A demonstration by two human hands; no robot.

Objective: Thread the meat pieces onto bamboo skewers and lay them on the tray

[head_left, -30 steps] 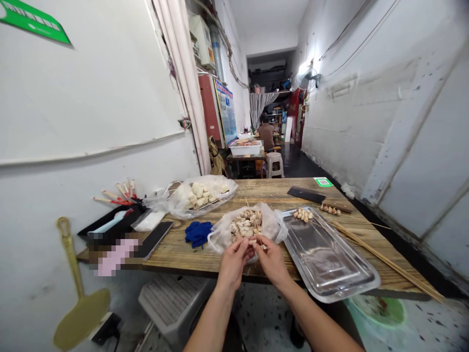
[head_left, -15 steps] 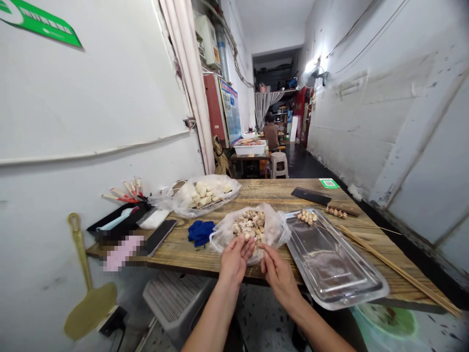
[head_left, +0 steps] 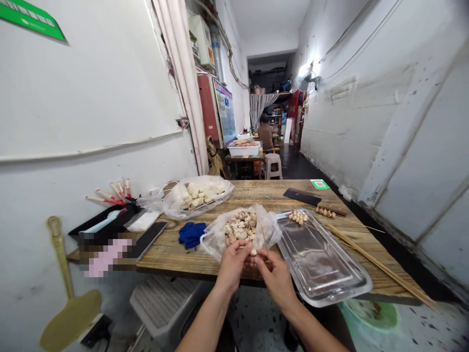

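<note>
My left hand (head_left: 235, 261) pinches a small pale mushroom (head_left: 253, 252) at the near edge of an open plastic bag (head_left: 214, 239). Fingers of my right hand (head_left: 274, 271) are closed beside it on a thin bamboo skewer (head_left: 264, 240), which is faint and partly hidden. The two hands nearly meet. Inside the bag lies a heap of mushroom pieces (head_left: 240, 227). Just to the right, a metal tray (head_left: 322, 264) carries skewered mushrooms (head_left: 298, 217) at its far left corner.
Loose bamboo skewers (head_left: 373, 259) lie right of the tray, near a dark cleaver (head_left: 302, 196) and another loaded skewer (head_left: 325, 211). To the left are a blue cloth (head_left: 192, 235), a phone (head_left: 148, 241) and a bag of white chunks (head_left: 198, 194). A person (head_left: 266, 136) sits far back.
My hands have come together, and the left fingers have gone from an open, upturned palm to a pinch on a mushroom. The view has shifted slightly right.
</note>
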